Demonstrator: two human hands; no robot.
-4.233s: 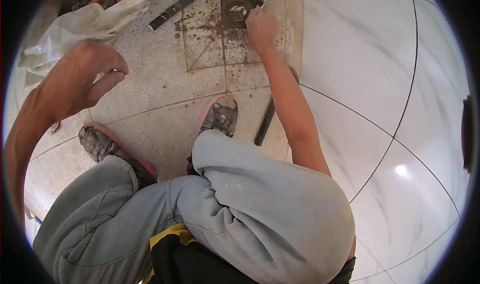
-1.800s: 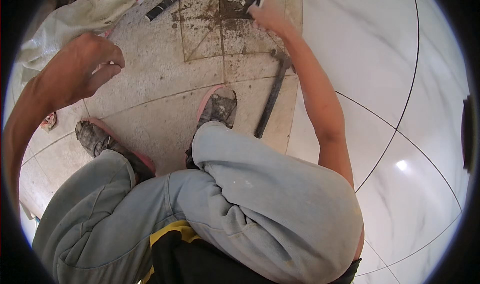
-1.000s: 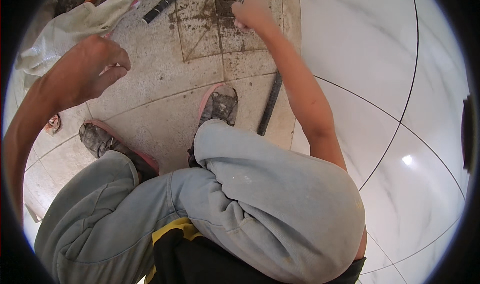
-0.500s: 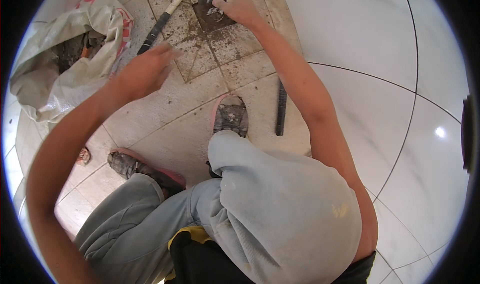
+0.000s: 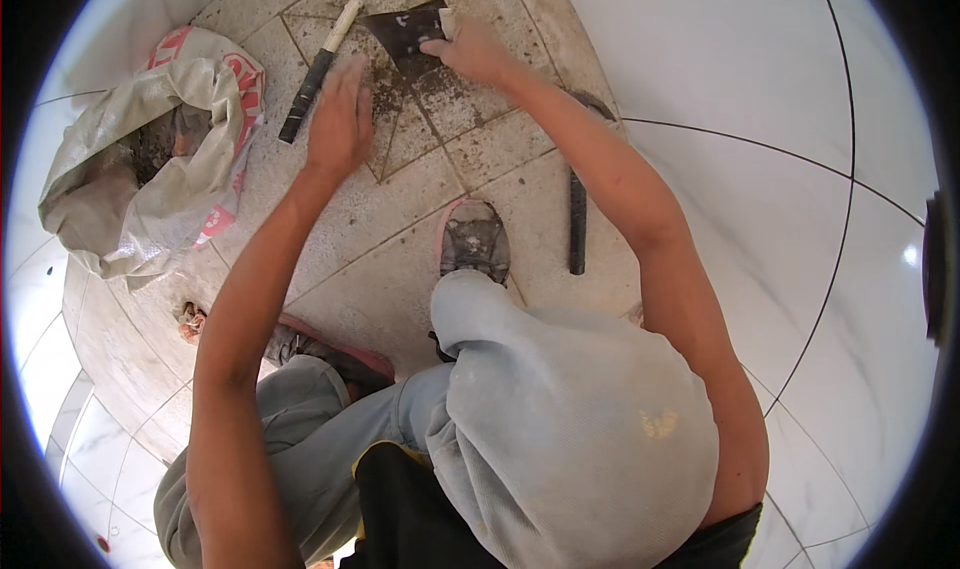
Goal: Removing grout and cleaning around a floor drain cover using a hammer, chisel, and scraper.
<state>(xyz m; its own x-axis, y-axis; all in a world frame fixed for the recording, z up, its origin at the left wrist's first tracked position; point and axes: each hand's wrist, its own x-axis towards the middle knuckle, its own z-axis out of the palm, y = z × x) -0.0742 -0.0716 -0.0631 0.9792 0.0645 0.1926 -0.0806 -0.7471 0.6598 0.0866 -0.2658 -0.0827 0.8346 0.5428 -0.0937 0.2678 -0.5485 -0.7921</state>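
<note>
My right hand (image 5: 468,54) grips a pale-handled tool with a dark, flat blade (image 5: 405,37), which is over dirt-covered floor tiles (image 5: 440,109) near the top of the view. My left hand (image 5: 345,109), slightly blurred, is open with fingers stretched forward, beside a rod (image 5: 310,91) wrapped in black with a pale upper end; I cannot tell whether it touches the rod. A hammer (image 5: 577,224) lies under my right forearm, its head partly hidden.
A crumpled woven sack (image 5: 120,209) with rubble inside stands at the left. A small dirty object (image 5: 192,321) lies below it. Glossy white marbled tiles (image 5: 760,89) border the old beige tiles on the right. My knees and shoes occupy the lower middle.
My left hand has moved right and forward from near the sack to beside the wrapped rod, opening out. My right hand has drawn left with the flat tool. The view has shifted.
</note>
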